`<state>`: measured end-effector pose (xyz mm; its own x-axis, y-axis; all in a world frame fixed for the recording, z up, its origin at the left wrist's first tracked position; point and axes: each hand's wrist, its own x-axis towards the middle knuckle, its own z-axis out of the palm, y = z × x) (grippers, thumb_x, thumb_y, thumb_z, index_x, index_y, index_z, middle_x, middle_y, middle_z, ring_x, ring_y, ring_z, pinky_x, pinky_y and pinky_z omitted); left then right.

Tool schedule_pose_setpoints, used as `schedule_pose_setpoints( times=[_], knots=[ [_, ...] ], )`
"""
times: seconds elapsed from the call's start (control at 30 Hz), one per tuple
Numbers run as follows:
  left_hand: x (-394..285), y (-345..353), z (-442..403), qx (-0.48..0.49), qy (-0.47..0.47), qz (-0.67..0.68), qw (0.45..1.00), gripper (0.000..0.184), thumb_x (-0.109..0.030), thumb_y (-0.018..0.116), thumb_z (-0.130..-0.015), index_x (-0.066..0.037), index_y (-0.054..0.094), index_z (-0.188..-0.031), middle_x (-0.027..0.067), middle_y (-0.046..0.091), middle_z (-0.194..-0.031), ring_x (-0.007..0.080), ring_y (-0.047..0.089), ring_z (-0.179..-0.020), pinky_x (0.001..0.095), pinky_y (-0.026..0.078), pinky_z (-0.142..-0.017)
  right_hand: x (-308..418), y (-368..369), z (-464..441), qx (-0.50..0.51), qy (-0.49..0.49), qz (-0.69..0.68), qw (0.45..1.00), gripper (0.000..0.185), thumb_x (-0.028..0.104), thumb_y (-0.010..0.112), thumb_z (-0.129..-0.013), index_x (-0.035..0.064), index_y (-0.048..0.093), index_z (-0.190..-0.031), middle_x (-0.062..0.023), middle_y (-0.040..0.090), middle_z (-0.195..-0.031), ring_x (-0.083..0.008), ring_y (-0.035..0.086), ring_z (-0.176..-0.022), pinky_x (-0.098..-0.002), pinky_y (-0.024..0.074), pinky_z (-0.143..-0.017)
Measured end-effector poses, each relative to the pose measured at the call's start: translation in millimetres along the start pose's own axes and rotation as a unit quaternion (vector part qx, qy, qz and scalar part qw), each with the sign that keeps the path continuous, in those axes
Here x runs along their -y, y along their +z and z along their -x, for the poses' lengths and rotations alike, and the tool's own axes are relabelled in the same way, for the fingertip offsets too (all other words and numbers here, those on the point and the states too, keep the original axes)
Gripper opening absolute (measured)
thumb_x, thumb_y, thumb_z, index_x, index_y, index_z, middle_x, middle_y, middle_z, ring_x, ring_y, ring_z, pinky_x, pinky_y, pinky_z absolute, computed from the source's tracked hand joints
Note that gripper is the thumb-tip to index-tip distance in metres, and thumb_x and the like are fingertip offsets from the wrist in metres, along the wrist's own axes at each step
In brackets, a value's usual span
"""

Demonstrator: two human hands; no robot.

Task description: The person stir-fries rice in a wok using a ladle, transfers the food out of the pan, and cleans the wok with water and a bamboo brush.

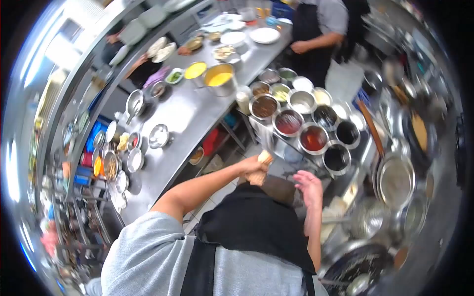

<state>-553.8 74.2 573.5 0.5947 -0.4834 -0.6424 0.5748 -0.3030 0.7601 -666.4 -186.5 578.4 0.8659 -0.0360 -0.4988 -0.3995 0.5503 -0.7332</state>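
My left hand (247,166) is closed around a crumpled peach-coloured cloth (257,177), which sticks out above and below the fist in front of my black apron (252,217). To its right, my right hand (310,187) is raised with its fingers spread and loosely curled, holding nothing. Just beyond both hands stand several round metal pots of sauce, among them one with red-orange sauce (313,138) and one with dark sauce (337,158). The pot with dark sauce is close to my right hand.
A long steel counter (185,118) runs along the left with bowls, plates and a pot of yellow liquid (218,76). On the right are a long-handled strainer (395,180) and a large wok (358,269). A co-worker in a dark apron (308,29) stands at the far end.
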Motion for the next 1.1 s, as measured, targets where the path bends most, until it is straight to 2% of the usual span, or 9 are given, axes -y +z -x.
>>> schedule_pose_setpoints(
  times=[0.07, 0.4, 0.53, 0.73, 0.8, 0.9, 0.97, 1.03, 1.1],
  knots=[
    [53, -59, -12, -0.089, 0.039, -0.035, 0.995, 0.037, -0.009, 0.071, -0.075, -0.003, 0.058, -0.109, 0.006, 0.063, -0.094, 0.0174, 0.06, -0.087, 0.0348, 0.051, -0.077, -25, 29, -54, 0.068, 0.033, 0.058, 0.995, 0.029, 0.0, 0.052, -0.091, 0.0003, 0.062, -0.118, -0.0096, 0.059, -0.126, -0.0181, 0.057, -0.112, -0.0331, 0.0546, -0.076],
    [67, -252, 15, -0.405, -0.032, -0.158, 0.9, 0.062, -0.026, 0.074, -0.067, -0.003, 0.046, -0.117, 0.0231, 0.066, -0.098, 0.0397, 0.065, -0.093, 0.0456, 0.051, -0.08, -137, 38, -260, -0.091, 0.214, 0.264, 0.936, 0.065, 0.011, 0.065, -0.081, 0.0081, 0.037, -0.14, -0.0106, 0.05, -0.129, -0.0243, 0.049, -0.117, -0.0357, 0.0526, -0.074],
    [100, -307, 16, -0.419, 0.021, -0.021, 0.908, 0.066, -0.029, 0.076, -0.067, 0.001, 0.048, -0.119, 0.0217, 0.063, -0.109, 0.0359, 0.062, -0.105, 0.0406, 0.048, -0.089, -136, 54, -311, -0.156, 0.264, 0.195, 0.932, 0.051, 0.013, 0.07, -0.077, 0.0127, 0.054, -0.125, -0.0046, 0.054, -0.126, -0.021, 0.049, -0.115, -0.0356, 0.048, -0.077],
    [-24, -381, 137, -0.36, 0.195, 0.307, 0.859, 0.061, -0.036, 0.07, -0.08, -0.007, 0.046, -0.127, 0.0057, 0.056, -0.108, 0.0171, 0.057, -0.097, 0.0355, 0.049, -0.085, -173, 104, -342, -0.102, 0.166, 0.077, 0.978, 0.034, 0.01, 0.069, -0.08, 0.0104, 0.058, -0.113, -0.0046, 0.059, -0.112, -0.0245, 0.056, -0.104, -0.0387, 0.0486, -0.081],
    [-95, -412, 188, -0.433, 0.29, 0.192, 0.832, 0.06, -0.036, 0.07, -0.081, -0.008, 0.045, -0.128, 0.0051, 0.057, -0.11, 0.0167, 0.057, -0.101, 0.0349, 0.048, -0.089, -175, 124, -342, -0.04, 0.224, -0.113, 0.967, 0.015, 0.009, 0.067, -0.082, 0.0097, 0.057, -0.094, -0.0029, 0.06, -0.089, -0.0205, 0.059, -0.087, -0.0384, 0.0495, -0.079],
    [-188, -462, 231, -0.569, 0.424, -0.041, 0.703, 0.064, -0.029, 0.07, -0.082, -0.005, 0.04, -0.134, 0.0126, 0.055, -0.124, 0.0204, 0.054, -0.116, 0.0351, 0.043, -0.096, -193, 105, -350, 0.032, 0.246, -0.058, 0.967, 0.016, 0.006, 0.064, -0.085, 0.0075, 0.057, -0.099, -0.0066, 0.062, -0.098, -0.022, 0.061, -0.086, -0.0342, 0.0495, -0.07],
    [-230, -516, 226, -0.732, 0.406, -0.291, 0.464, 0.067, -0.023, 0.071, -0.081, -0.002, 0.038, -0.136, 0.0177, 0.056, -0.122, 0.0306, 0.055, -0.114, 0.0362, 0.042, -0.098, -184, 123, -339, 0.014, 0.282, -0.009, 0.959, 0.013, 0.006, 0.06, -0.089, 0.0059, 0.057, -0.102, -0.0083, 0.064, -0.095, -0.0207, 0.062, -0.074, -0.0283, 0.0447, -0.053],
    [-259, -539, 220, -0.784, 0.27, -0.39, 0.4, 0.067, -0.024, 0.072, -0.078, -0.002, 0.041, -0.132, 0.0192, 0.055, -0.117, 0.0361, 0.053, -0.112, 0.0395, 0.041, -0.099, -186, 97, -342, 0.052, 0.3, 0.033, 0.952, 0.013, 0.006, 0.059, -0.09, 0.0055, 0.058, -0.103, -0.0088, 0.064, -0.09, -0.0199, 0.061, -0.07, -0.0282, 0.0419, -0.048],
    [-252, -576, 200, -0.72, 0.199, -0.484, 0.456, 0.072, -0.039, 0.071, -0.075, -0.002, 0.043, -0.13, 0.02, 0.051, -0.12, 0.0381, 0.047, -0.115, 0.0471, 0.035, -0.102, -169, 106, -321, 0.037, 0.257, 0.213, 0.942, 0.012, 0.007, 0.061, -0.089, 0.0038, 0.061, -0.1, -0.0085, 0.064, -0.078, -0.0177, 0.057, -0.053, -0.0283, 0.0343, -0.037]
  ],
)
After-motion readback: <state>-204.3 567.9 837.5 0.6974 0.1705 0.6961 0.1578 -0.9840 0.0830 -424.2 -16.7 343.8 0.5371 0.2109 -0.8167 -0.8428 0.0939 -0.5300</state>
